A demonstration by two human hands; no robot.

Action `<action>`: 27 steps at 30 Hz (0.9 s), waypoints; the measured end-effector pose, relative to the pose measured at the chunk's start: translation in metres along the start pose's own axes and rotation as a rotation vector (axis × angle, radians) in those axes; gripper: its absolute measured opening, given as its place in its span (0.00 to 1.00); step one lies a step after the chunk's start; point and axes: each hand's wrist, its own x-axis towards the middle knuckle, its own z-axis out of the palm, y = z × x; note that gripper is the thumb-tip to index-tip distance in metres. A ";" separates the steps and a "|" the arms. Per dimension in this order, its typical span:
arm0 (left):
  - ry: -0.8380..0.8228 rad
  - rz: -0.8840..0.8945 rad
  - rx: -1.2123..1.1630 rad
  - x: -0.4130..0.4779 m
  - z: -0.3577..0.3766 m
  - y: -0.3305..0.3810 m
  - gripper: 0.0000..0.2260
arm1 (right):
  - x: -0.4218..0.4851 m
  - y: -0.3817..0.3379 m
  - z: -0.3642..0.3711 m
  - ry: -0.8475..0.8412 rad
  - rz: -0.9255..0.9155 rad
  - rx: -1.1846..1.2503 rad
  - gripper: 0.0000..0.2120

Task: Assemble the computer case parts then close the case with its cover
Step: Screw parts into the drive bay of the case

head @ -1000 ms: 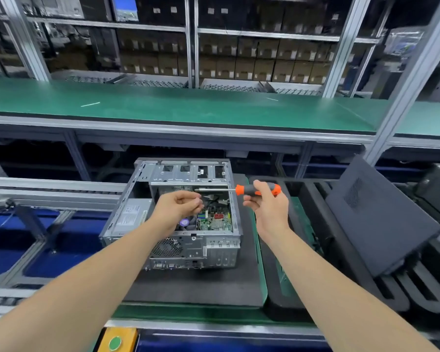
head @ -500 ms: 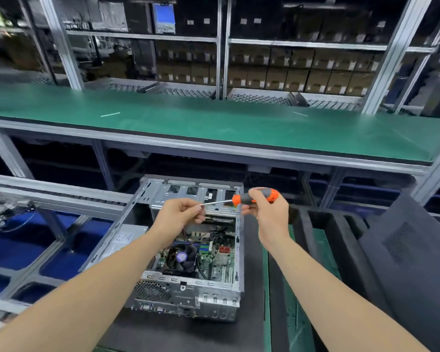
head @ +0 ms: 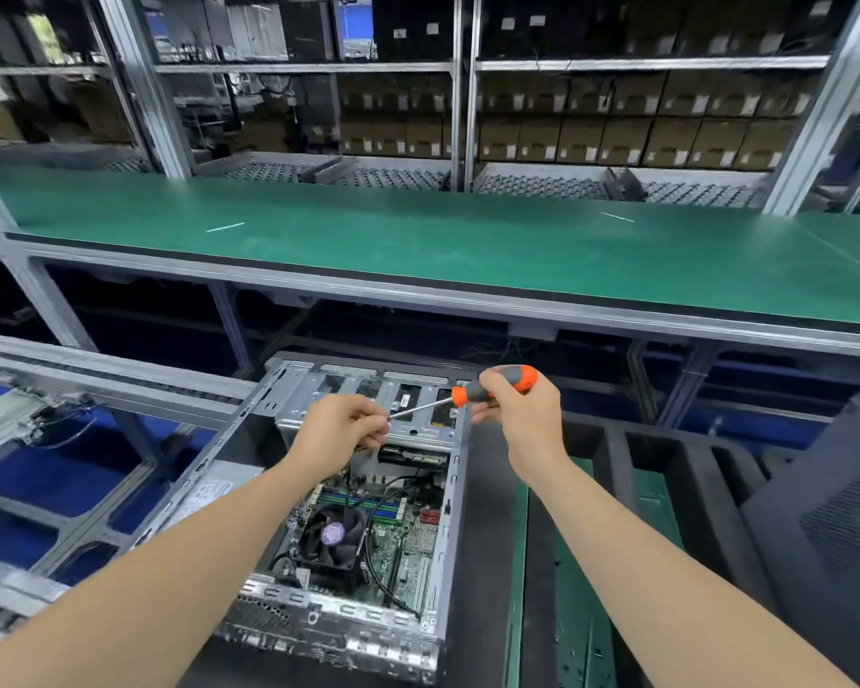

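Observation:
An open silver computer case (head: 448,494) lies on a dark mat, its motherboard and black CPU fan (head: 333,538) exposed. Above its drive cage (head: 368,409) my right hand (head: 517,419) grips the orange and grey handle of a screwdriver (head: 497,387), shaft pointing left. My left hand (head: 343,429) pinches at the tip of the shaft, fingers curled; whether a screw sits between them is hidden. The dark case cover (head: 835,538) leans at the far right.
A long green shelf (head: 418,240) runs across above the case. Black foam trays (head: 666,479) lie right of the mat. A metal conveyor frame (head: 70,369) and blue floor are at the left. Racks of boxes fill the back.
The camera has come closer and tilted, so the case sits lower in view. Both hands stay together at the screwdriver tip and have lifted slightly over the drive cage.

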 end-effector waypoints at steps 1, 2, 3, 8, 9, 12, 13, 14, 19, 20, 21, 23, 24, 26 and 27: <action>-0.014 0.024 0.083 0.001 0.000 0.002 0.06 | 0.002 0.000 0.000 -0.013 -0.009 -0.028 0.04; -0.039 0.044 0.158 0.002 0.000 0.004 0.06 | 0.003 0.000 0.000 -0.029 -0.019 -0.060 0.04; -0.074 0.054 0.212 0.004 0.001 0.006 0.05 | 0.005 -0.001 0.000 -0.043 -0.031 -0.090 0.05; -0.102 -0.043 -0.213 0.012 0.006 -0.004 0.03 | 0.017 -0.015 0.004 -0.106 -0.138 -0.167 0.14; -0.081 -0.089 -0.380 0.013 0.007 -0.009 0.03 | 0.019 -0.017 0.006 -0.111 -0.153 -0.187 0.16; -0.070 -0.223 -0.696 0.021 0.007 -0.020 0.11 | 0.024 -0.021 0.017 -0.088 -0.175 -0.224 0.16; -0.080 -0.258 -0.761 0.023 0.007 -0.021 0.13 | 0.026 -0.021 0.021 -0.076 -0.175 -0.234 0.16; -0.091 -0.289 -0.814 0.024 0.006 -0.021 0.15 | 0.027 -0.020 0.024 -0.066 -0.172 -0.243 0.16; -0.101 -0.368 -0.844 0.023 0.000 -0.010 0.20 | 0.030 -0.017 0.035 0.002 -0.160 -0.251 0.16; -0.036 -0.397 -0.811 0.022 -0.001 -0.008 0.22 | 0.030 -0.016 0.036 0.022 -0.161 -0.249 0.15; 0.059 -0.438 -0.763 0.020 -0.002 -0.006 0.23 | 0.031 -0.016 0.037 0.041 -0.164 -0.252 0.15; 0.235 -0.529 -0.650 0.013 -0.001 -0.007 0.25 | 0.033 -0.018 0.038 0.071 -0.173 -0.279 0.14; 0.262 -0.567 -0.597 0.008 0.000 -0.009 0.26 | 0.034 -0.018 0.039 0.082 -0.179 -0.303 0.13; 0.212 -0.654 -0.514 -0.004 0.003 -0.014 0.25 | 0.037 -0.021 0.043 0.094 -0.204 -0.365 0.13; 0.163 -0.704 -0.492 -0.010 0.004 -0.017 0.25 | 0.038 -0.022 0.046 0.092 -0.223 -0.393 0.14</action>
